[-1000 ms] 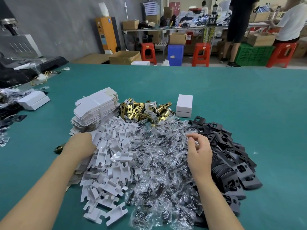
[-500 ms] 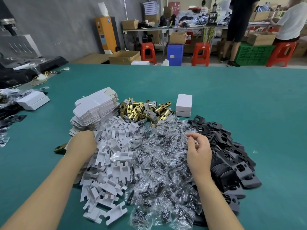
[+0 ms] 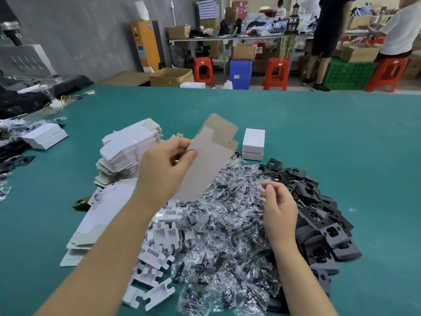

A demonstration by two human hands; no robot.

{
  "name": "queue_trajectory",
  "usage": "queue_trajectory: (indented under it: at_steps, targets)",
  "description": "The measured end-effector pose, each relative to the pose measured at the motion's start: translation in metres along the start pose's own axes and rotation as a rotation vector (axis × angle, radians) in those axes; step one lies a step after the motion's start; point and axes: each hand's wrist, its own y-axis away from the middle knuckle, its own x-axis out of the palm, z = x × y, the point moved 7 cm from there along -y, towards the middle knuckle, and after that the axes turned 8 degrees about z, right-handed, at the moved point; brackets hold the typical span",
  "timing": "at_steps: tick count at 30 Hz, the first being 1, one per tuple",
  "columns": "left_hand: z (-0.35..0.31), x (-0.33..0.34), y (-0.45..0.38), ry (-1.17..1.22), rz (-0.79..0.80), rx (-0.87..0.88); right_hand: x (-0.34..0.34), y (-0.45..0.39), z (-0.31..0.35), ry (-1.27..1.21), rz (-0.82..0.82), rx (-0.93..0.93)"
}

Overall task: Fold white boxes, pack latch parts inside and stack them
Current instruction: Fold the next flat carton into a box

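Head view, nearest first: white die-cut card inserts (image 3: 157, 265) spill toward the near table edge, beside a heap of clear plastic bags of small dark parts (image 3: 227, 236) in the middle. At the right of that heap lies a pile of black plates (image 3: 323, 220). The right hand (image 3: 279, 208) hovers over the bags with fingers loosely curled and thumb close to the fingertips; whether it pinches a bag cannot be told. Left of the inserts, several flat box blanks (image 3: 95, 226) lie on the green table (image 3: 341, 137). The left hand (image 3: 164, 172) is raised above the piles and grips 1 flat unfolded box blank (image 3: 209, 156), its grey-brown inner side facing the camera and tilted up to the right. Behind it stands a stack of flat white blanks (image 3: 127, 147), and just right of the held blank 2 folded white boxes (image 3: 253, 144) sit 1 on the other. Farther off at the left table edge rest 2 more white boxes (image 3: 45, 136).
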Motion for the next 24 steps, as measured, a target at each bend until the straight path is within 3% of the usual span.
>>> queue_trajectory:
  at_steps: [5, 10, 14, 19, 24]
  targets:
    - [0.005, 0.057, 0.004, 0.345, 0.009, -0.102, -0.004, 0.0, 0.016, -0.198, 0.036, -0.069]
    - [0.025, 0.111, 0.012, 0.617, 0.064, -0.225, 0.02, 0.004, 0.007, -0.635, 0.34, 0.284]
    - [0.041, 0.129, 0.016, 0.508, -0.007, -0.256, 0.031, 0.013, 0.011, -0.907, 0.608, 0.405]
    - [0.044, 0.15, 0.03, 0.302, 0.105, -0.226, 0.033, 0.019, 0.004, -0.869, 0.607, 0.499]
    - [0.045, 0.15, 0.035, 0.322, 0.196, -0.178, 0.03, 0.024, 0.009, -0.853, 0.715, 0.51]
